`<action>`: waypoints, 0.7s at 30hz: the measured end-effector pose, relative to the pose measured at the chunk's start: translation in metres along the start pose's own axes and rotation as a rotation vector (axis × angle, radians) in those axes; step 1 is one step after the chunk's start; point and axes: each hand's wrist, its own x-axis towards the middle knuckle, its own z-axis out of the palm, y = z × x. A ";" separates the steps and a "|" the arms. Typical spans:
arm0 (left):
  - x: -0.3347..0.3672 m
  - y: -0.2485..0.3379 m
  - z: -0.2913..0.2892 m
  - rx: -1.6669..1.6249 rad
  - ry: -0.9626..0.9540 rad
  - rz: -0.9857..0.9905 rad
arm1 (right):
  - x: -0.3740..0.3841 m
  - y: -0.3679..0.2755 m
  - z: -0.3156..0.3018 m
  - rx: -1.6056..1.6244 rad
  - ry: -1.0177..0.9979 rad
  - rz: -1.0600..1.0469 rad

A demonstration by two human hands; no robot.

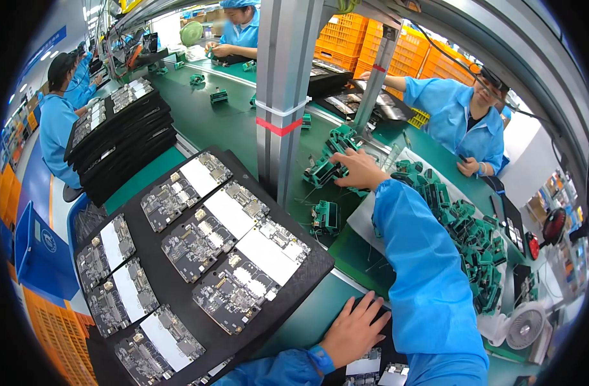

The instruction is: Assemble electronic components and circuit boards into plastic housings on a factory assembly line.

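Green fixtures, head view: clustered on the worktop at the right hand, its grip curled over them, whether pinching I cannot tell; left hand spread, palm down, near circuit boards. Seemingly done: more boards laid out on a black tray; seemingly left: a loose heap of fixtures.

The metal post blocks my middle; green parts crowd the right. Left of the post, I've room over tabletop.
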 end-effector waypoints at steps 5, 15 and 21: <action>-0.002 -0.002 0.001 0.004 -0.005 0.024 | -0.037 -0.037 -0.030 0.013 0.036 -0.283; 0.000 -0.007 0.008 0.068 0.034 0.054 | -0.213 -0.065 -0.099 -0.273 -0.255 -0.271; 0.001 -0.009 0.014 0.062 0.079 0.082 | -0.329 -0.028 -0.121 -0.389 -0.347 0.224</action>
